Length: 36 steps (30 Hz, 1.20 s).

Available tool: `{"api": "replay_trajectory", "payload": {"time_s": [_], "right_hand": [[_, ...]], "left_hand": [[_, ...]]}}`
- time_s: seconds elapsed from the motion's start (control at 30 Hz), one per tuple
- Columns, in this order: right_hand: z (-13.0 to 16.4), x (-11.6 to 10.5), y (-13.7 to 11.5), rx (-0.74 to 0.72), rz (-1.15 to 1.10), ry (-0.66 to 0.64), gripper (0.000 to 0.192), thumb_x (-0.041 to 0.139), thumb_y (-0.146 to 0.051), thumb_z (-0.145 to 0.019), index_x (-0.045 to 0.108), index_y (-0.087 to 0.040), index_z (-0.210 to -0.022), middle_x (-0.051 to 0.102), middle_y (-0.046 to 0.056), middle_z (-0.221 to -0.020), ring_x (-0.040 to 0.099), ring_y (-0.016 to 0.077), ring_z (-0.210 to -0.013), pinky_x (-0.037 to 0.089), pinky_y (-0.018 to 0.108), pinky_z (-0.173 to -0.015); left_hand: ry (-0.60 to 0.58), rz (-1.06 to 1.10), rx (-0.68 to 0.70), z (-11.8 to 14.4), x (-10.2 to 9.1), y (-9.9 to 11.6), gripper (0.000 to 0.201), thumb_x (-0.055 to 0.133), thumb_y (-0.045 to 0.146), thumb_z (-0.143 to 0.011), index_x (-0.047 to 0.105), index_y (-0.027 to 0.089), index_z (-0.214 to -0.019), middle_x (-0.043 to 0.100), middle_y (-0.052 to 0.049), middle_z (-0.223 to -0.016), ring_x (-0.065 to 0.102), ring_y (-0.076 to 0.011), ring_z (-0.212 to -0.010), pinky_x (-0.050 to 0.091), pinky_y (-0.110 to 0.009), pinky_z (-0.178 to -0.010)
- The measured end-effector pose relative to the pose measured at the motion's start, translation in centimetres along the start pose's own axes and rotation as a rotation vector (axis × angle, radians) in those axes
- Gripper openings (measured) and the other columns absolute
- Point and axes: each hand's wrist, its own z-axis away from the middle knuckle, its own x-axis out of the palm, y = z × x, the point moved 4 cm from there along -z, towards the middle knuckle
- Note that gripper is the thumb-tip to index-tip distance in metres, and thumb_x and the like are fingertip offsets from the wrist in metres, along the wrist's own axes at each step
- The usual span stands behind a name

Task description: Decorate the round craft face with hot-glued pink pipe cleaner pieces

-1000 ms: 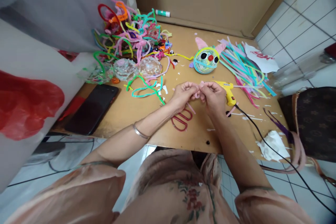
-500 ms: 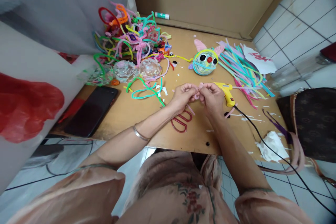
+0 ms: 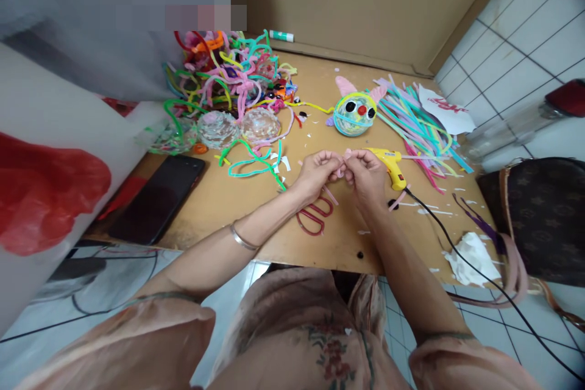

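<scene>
Pinched between both sets of fingertips: a short pink pipe cleaner (image 3: 340,166), left hand (image 3: 315,172) and right hand (image 3: 365,175) closed on it and almost touching, raised just above the near middle of the table (image 3: 219,195). Bending or twisting apparently in hand; next, likely a firmer turn with one end held steady. Red scissors (image 3: 315,214) just below, yellow glue gun (image 3: 389,164) right, decorated ball (image 3: 351,114) farther off, tangled pipe cleaners (image 3: 223,73) far left.

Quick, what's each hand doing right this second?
Left hand: fingers closed, pinching one end of the pink pipe cleaner.
Right hand: fingers closed on the other end of the same pipe cleaner.
</scene>
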Motion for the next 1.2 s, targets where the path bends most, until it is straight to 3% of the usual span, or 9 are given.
{"api": "replay_trajectory", "payload": {"time_s": [0.53, 1.2], "right_hand": [[0.27, 0.09, -0.19, -0.007, 0.002, 0.009, 0.027, 0.072, -0.041, -0.064, 0.055, -0.020, -0.061, 0.055, -0.006, -0.046, 0.041, 0.0057, -0.039, 0.031, 0.020, -0.041], [0.39, 0.09, -0.14, -0.004, -0.022, 0.014, 0.026, 0.072, -0.040, -0.064, 0.056, -0.020, -0.060, 0.054, -0.006, -0.044, 0.040, 0.0061, -0.039, 0.030, 0.021, -0.041]], "left_hand": [[0.019, 0.020, -0.015, 0.17, 0.05, -0.36, 0.022, 0.073, 0.029, -0.067, 0.057, 0.014, -0.063, 0.056, 0.002, -0.055, 0.051, -0.0062, -0.052, 0.040, -0.019, -0.055], [0.078, -0.064, -0.003, 0.22, -0.21, -0.27, 0.024, 0.073, 0.034, -0.065, 0.059, 0.014, -0.065, 0.056, 0.002, -0.057, 0.048, -0.0062, -0.052, 0.032, -0.017, -0.049]]}}
